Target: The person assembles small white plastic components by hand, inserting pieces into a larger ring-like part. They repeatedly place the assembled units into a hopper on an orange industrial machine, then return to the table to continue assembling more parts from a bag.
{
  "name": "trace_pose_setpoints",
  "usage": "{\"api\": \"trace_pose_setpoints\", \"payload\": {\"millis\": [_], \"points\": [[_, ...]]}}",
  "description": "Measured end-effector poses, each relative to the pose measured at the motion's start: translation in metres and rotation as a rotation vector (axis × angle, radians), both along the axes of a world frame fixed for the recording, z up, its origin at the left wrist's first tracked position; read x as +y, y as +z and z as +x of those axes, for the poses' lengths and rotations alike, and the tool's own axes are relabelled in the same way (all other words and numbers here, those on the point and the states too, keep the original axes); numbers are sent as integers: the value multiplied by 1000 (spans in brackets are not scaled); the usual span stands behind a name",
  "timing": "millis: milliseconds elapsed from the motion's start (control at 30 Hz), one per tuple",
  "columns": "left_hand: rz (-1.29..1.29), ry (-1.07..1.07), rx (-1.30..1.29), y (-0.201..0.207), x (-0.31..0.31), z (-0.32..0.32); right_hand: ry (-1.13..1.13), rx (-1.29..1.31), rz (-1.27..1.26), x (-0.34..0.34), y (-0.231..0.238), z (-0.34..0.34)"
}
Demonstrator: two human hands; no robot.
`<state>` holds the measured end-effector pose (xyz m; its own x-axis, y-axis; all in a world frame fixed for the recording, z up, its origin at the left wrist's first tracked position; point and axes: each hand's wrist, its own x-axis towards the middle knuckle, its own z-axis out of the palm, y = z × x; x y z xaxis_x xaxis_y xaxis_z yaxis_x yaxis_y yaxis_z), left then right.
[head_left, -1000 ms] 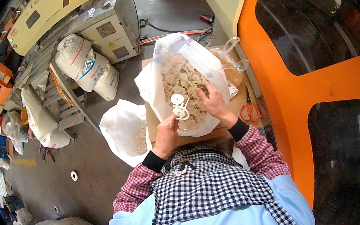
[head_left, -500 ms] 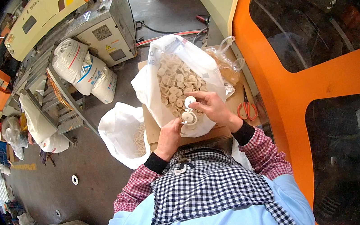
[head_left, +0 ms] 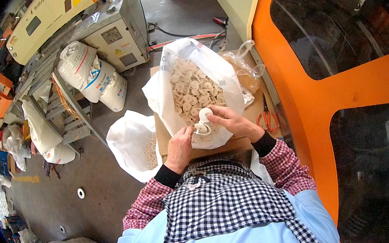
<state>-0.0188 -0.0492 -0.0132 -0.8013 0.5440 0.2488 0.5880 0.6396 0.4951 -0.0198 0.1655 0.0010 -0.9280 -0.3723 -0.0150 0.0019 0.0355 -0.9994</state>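
Over the near rim of a large white bag (head_left: 153, 91), both my hands are closed on a small off-white plastic moulding (head_left: 202, 129) with round discs and a curved thin piece. My left hand (head_left: 179, 149) pinches its left side between thumb and fingers. With thumb and fingertips, my right hand (head_left: 233, 120) grips an upper round disc (head_left: 205, 114). I cannot tell whether that disc is still joined to the rest. Many similar disc-shaped plastic parts (head_left: 195, 89) fill the bag behind my hands.
A smaller white bag (head_left: 126, 143) at the left holds thin off-white plastic pieces (head_left: 151, 151). Red-handled scissors (head_left: 267, 120) lie on the cardboard (head_left: 256, 108) at right, near a clear plastic bag (head_left: 245, 73). An orange machine (head_left: 299, 93) stands close on my right.
The moulding has turned between my hands, its lower disc now tilted rather than facing up. My right fingers have moved slightly down and right; my left hand stays nearly in place.
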Motion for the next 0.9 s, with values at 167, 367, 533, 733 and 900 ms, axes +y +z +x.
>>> {"api": "trace_pose_setpoints", "payload": {"millis": [167, 367, 533, 733, 900], "points": [[-14, -11, -42, -6, 0, 1, -58, 100, 123, -1, 9, 5], [-43, 4, -26, -9, -2, 2, -234, 488, 398, -3, 17, 7], [-33, 34, 8, -8, -1, 1, -278, 545, 441, -4, 15, 7], [167, 116, -44, -9, 2, 2, -293, 728, 414, -18, 28, 16], [839, 42, -776, 34, -2, 12, -273, 870, 399, -26, 32, 31]]}}
